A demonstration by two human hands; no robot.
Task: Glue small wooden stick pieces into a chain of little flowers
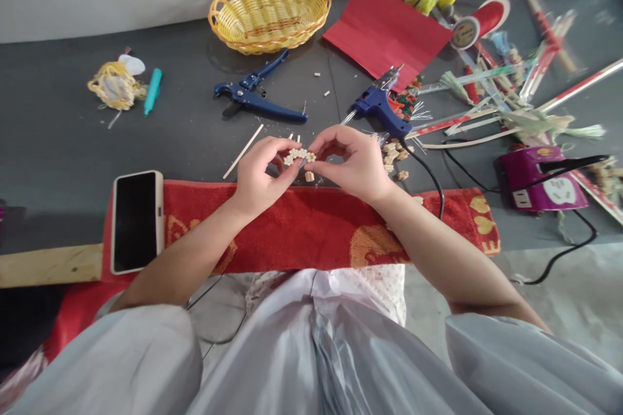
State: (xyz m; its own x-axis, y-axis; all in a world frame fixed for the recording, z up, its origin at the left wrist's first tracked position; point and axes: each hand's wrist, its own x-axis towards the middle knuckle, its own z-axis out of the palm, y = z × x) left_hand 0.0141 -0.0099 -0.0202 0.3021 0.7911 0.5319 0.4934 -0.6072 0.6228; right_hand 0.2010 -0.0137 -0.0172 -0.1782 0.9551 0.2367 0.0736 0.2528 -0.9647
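Between my two hands is a small pale cluster of short stick pieces, their round ends facing up. My left hand pinches its left side with thumb and fingers. At its right end, my right hand pinches a small piece of the same kind against it; whether the two are joined I cannot tell. Just below the fingertips lies a small wooden bundle. More such bundles sit to the right of my right hand. A thin pale stick lies left of my left hand.
A blue glue gun with a black cord and blue cutters lie beyond my hands. Behind them are a yellow basket and red paper. A phone rests on the red towel. A purple power socket stands right.
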